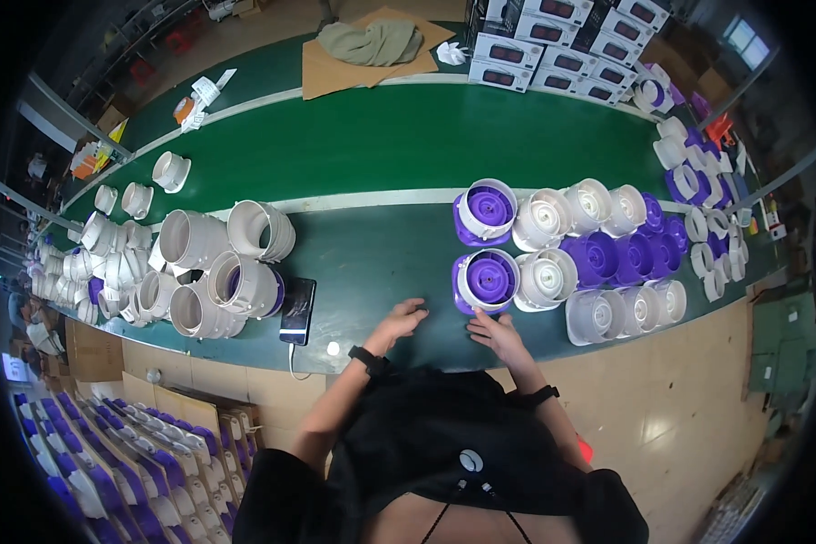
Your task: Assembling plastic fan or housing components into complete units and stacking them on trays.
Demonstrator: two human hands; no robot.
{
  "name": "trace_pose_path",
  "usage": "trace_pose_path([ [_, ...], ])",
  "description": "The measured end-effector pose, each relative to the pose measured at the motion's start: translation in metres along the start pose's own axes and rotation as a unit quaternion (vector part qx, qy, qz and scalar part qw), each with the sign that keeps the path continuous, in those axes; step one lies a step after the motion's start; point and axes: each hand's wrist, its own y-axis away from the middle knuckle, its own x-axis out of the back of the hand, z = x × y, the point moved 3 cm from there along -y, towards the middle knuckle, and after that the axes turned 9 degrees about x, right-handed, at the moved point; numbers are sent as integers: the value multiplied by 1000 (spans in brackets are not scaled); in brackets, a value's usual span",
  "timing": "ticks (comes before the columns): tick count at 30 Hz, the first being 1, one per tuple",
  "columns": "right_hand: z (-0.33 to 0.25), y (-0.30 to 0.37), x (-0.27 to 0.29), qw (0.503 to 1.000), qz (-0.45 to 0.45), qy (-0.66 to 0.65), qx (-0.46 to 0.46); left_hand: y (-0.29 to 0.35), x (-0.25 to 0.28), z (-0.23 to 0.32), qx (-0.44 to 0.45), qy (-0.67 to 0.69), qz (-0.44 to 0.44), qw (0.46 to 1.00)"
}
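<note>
My left hand [401,324] is over the bench's front part, fingers loosely bent and apart, with nothing in it. My right hand [499,335] has its fingers stretched out at the near edge of a round purple-and-white plastic housing [488,278]; whether they touch it I cannot tell. Behind that stands a matching purple-and-white housing [487,211]. To their right are rows of white bases [548,278] and purple bases [595,257] with round cups. On the left, a phone [297,313] lies beside several white plastic rings [244,284], some of them stacked.
A green belt [381,145] runs behind the bench. Boxes [544,54] are piled at the far right, and a cloth [370,42] lies on cardboard. More white parts [100,258] crowd the far left. Racked purple and white parts [136,462] stand at lower left.
</note>
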Motion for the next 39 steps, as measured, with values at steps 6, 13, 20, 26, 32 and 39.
trace_pose_path([
  [6, 0, -18, -10, 998, -52, -15, 8, -4, 11, -3, -67, -75, 108, 989],
  [13, -8, -9, 11, 995, -96, -25, 1, -15, 13, -12, -50, -97, 72, 991],
  [20, 10, -2, 99, 986, 113, -111, 44, -9, -1, -6, -35, -117, 53, 991],
  [26, -13, -6, 93, 972, 160, -54, 163, -21, -4, -13, -80, -302, 122, 942],
  [32, -14, -31, 95, 975, 127, -49, 179, -28, -13, -20, -54, -318, 126, 938],
  [39, -25, -42, 85, 970, 137, -62, 193, -22, -14, -26, -68, -326, 139, 933],
])
